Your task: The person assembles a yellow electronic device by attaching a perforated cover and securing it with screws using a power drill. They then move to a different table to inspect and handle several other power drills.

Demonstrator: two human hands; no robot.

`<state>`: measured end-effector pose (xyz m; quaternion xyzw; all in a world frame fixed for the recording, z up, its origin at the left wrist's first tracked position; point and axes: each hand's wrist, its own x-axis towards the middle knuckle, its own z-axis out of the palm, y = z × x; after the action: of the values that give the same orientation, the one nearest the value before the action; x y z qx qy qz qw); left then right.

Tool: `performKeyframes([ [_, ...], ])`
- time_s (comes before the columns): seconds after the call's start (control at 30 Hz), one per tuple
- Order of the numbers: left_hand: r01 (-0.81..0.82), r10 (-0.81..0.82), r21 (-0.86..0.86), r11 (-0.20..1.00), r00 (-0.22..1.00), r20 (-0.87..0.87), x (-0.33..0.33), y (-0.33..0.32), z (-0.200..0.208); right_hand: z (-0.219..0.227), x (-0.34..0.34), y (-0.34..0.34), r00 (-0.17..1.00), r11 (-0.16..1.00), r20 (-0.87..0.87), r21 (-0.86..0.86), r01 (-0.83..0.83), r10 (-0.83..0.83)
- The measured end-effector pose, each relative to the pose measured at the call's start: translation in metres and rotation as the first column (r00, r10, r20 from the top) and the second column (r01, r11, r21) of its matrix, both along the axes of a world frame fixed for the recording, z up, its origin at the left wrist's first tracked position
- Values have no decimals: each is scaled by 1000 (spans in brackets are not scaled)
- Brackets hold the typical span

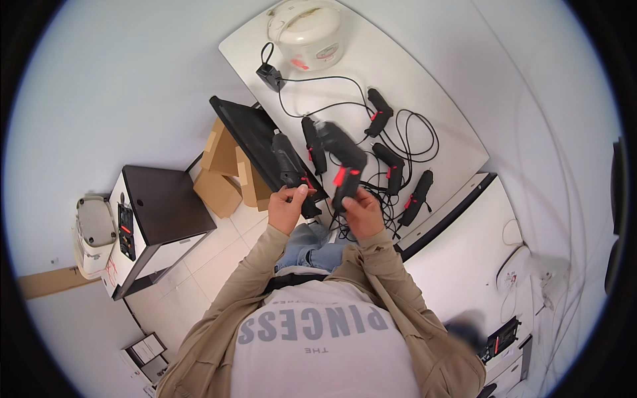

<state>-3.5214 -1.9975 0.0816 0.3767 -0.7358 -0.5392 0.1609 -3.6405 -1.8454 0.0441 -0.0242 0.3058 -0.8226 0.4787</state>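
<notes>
My left hand (pixel 286 208) is closed round the lower part of a black cordless screwdriver (pixel 285 159) with a red trigger area, its tip pointing away from me. A similar screwdriver (pixel 344 149), slightly blurred, is gripped near its handle end by my right hand (pixel 363 213). The two tools are side by side, apart, above the near edge of the white table. More black-and-red screwdrivers lie on the tabletop: one (pixel 314 149) just beyond the gap between the held tools, others (pixel 379 114) (pixel 389 169) (pixel 417 199) to the right among black cables (pixel 424 126).
A cream rice cooker (pixel 312 43) stands at the table's far end, with a black power adapter (pixel 270 77) near it. Left of the table are a black panel (pixel 245 132), open cardboard boxes (pixel 219 192) and a dark-topped cabinet (pixel 166 205). Another white surface (pixel 458 265) adjoins at the right.
</notes>
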Motion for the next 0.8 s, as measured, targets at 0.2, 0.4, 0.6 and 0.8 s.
performKeyframes([
  [0.2, -148, 155, 204, 968, 988, -23, 33, 2, 18, -81, -49, -22, 999, 914, -46, 404, 25, -7],
  [0.4, -157, 170, 208, 965, 984, -48, 67, 1, 22, -167, -77, -65, 999, 748, -34, 663, -5, 37],
  [0.6, -160, 181, 265, 951, 982, -57, 104, 2, 31, -193, -87, -96, 986, 579, -141, 813, 66, 87],
  [0.8, -188, 200, 335, 923, 980, -3, 127, -8, 41, -201, -85, -100, 965, 506, -234, 850, 146, 114],
])
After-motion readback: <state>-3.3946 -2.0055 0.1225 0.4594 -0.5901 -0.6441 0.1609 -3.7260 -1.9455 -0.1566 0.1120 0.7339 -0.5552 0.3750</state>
